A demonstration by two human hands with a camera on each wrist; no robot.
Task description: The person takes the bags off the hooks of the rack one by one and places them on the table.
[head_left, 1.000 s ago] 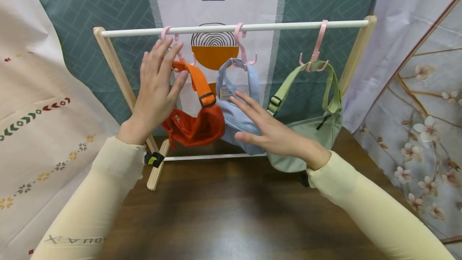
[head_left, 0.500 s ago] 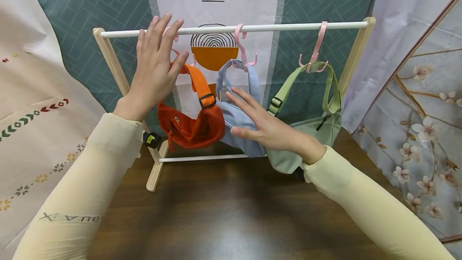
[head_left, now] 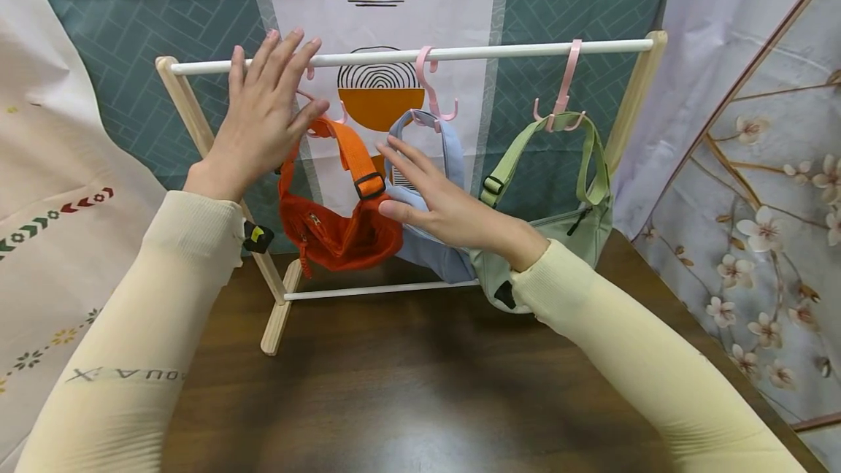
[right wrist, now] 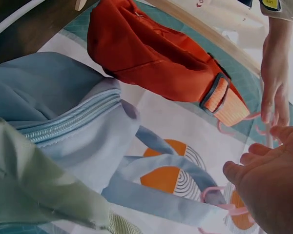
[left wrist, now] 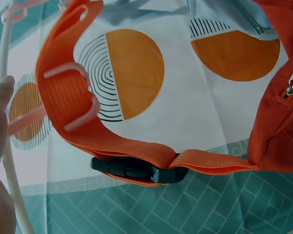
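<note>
Three bags hang from pink hooks on a white rod [head_left: 368, 58]. My left hand [head_left: 263, 104] is spread, fingers straight, at the rod in front of the left pink hook [left wrist: 29, 119], partly covering it; whether it touches cannot be told. Below it hangs the orange-red waist bag [head_left: 338, 236], its orange strap [left wrist: 68, 92] looped over the hook. My right hand [head_left: 443, 203], fingers extended, is in front of the light blue bag [right wrist: 78, 122], holding nothing. The light green bag [head_left: 565, 239] hangs at the right, partly behind my right sleeve.
Wooden legs [head_left: 631, 108] support the rack at both ends, with a lower white bar [head_left: 381, 289] between them. It stands on a dark wooden table [head_left: 368, 371]. Patterned cloth [head_left: 558, 6] hangs behind, and a flowered cloth [head_left: 755, 254] covers the right side.
My left hand has risen to the rod and then shifted slightly left. My right hand has moved up and left in front of the blue bag. The bags hang as before; the view has shifted slightly.
</note>
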